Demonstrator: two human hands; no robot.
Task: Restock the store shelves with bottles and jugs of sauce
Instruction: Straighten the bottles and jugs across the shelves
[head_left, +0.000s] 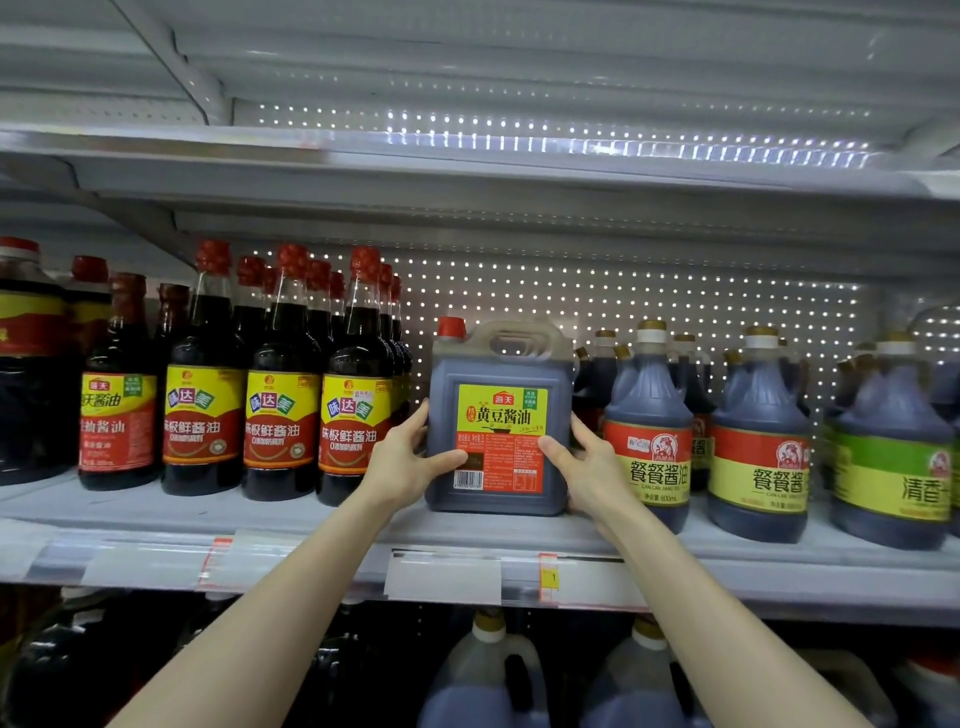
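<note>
A square jug of dark soy sauce (498, 374) with a red cap, a moulded top handle and a yellow-and-red label stands upright on the middle shelf (291, 512), in the gap between two groups of bottles. My left hand (410, 457) grips its lower left side, thumb across the front and fingers behind. My right hand (582, 462) grips the lower right side the same way. Both forearms reach up from below.
Tall red-capped soy bottles (283, 395) fill the shelf to the left. Round gold-capped bottles (649, 431) stand close to the right. The upper shelf (467, 161) is bare. Large jugs (488, 675) sit on the shelf below. Price-tag strips (441, 577) line the shelf edge.
</note>
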